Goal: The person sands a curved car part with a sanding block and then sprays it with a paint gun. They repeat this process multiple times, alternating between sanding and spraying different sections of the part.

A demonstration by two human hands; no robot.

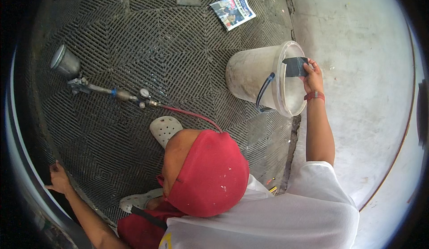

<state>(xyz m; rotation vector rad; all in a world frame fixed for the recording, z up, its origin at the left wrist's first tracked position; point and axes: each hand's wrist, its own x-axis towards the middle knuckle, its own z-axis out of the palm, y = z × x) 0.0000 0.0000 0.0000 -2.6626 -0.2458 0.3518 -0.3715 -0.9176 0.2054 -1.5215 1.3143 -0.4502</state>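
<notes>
From my end of the link I have the right hand (313, 75) out at the mouth of a whitish bucket (254, 68), its fingers closed on a dark, flat sheet (293, 67) that they pinch at its right end. The sheet lies across my view of the bucket's rim and opening; I cannot tell whether it touches the rim. A red band (314, 95) circles that wrist, and a black handle (264, 90) shows against the bucket's side.

My left hand (59, 180) is far over on the other side, just beside a pale curved edge (27, 157). Its thumb and fingers look parted, but I cannot tell whether they grip anything.

Between the two, I see a spray gun (91, 87) with a metal cup (67, 62), lying on a dark patterned mat (138, 43). A red hose (192, 114) runs from its gauge end toward a red-clad knee (214, 173). Near the top, a folded printed paper (233, 13) lies beyond the bucket.
</notes>
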